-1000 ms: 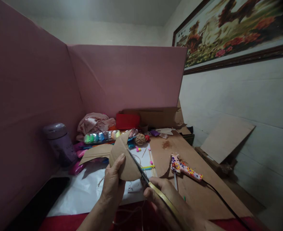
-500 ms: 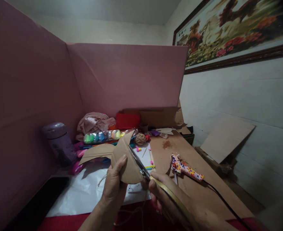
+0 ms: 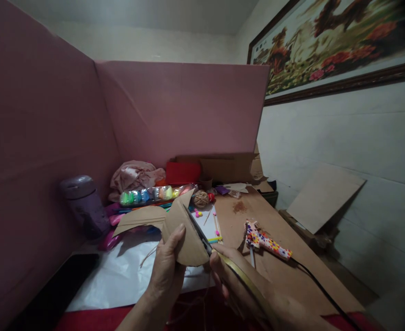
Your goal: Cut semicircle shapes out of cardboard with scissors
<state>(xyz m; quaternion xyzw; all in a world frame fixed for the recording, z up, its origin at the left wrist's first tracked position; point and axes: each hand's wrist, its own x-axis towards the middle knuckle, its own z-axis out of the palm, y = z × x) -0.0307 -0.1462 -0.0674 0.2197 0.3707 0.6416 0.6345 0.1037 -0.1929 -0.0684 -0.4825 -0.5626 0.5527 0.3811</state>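
My left hand [image 3: 168, 262] pinches a piece of cardboard [image 3: 185, 236] with a rounded lower edge, thumb on its near face. A curved strip of the cardboard [image 3: 140, 217] sticks out to the left above the white sheet. Closed around the handles of a pair of scissors [image 3: 198, 230] is my right hand [image 3: 237, 280]; one gold-coloured handle loop shows over it. The dark blades lie along the right edge of the cardboard piece, pointing up and away to the left. How far the blades are apart is hard to make out.
A flowered glue gun [image 3: 266, 241] with a black cord lies on the brown board [image 3: 292, 280] at right. Behind the hands are a pack of coloured clay [image 3: 147, 195] and a twine ball [image 3: 200, 199]. A purple bottle [image 3: 85, 207] and a black phone-like slab [image 3: 58, 285] are at left.
The cardboard and my left hand have shifted slightly right and down. The scissor blades now lie closer along the cardboard's edge, and my right hand has turned a little.
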